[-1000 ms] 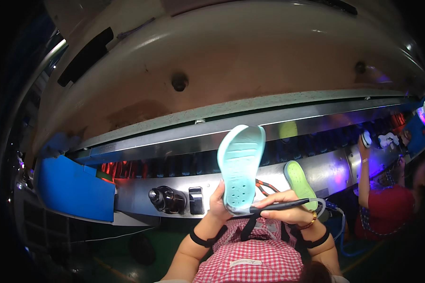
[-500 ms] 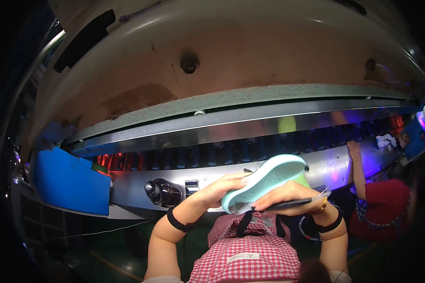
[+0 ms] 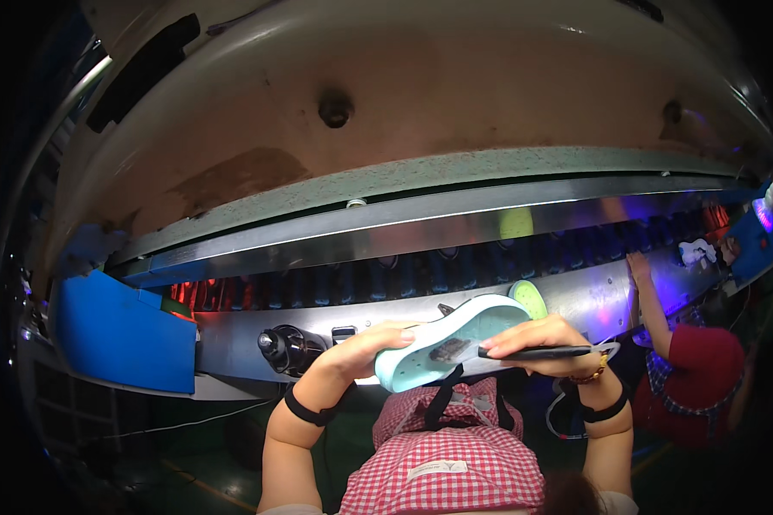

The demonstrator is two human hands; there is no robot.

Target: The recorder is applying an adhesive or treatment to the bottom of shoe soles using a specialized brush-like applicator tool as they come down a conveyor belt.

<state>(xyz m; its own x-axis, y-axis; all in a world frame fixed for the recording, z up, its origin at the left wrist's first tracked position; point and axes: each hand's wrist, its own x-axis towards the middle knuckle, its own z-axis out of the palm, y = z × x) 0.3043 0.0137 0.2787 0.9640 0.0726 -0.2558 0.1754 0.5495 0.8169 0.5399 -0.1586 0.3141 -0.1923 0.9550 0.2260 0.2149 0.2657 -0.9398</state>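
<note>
Left hand (image 3: 371,343) curled round the heel end of a pale teal shoe sole (image 3: 451,339), held on edge just in front of the metal conveyor (image 3: 335,249); right hand (image 3: 543,342) closed on a black pen (image 3: 537,352), tip touching the sole's side; green sole (image 3: 529,299) just behind; co-worker's arm (image 3: 648,300) reaching onto the conveyor at right; blue bin (image 3: 120,335) at left.

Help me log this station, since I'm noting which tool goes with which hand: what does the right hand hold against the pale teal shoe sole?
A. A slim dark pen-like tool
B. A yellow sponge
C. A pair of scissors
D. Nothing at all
A: the right hand grips a slim dark pen-like tool with its tip at the pale teal shoe sole, which the left hand supports from the other end.
</note>
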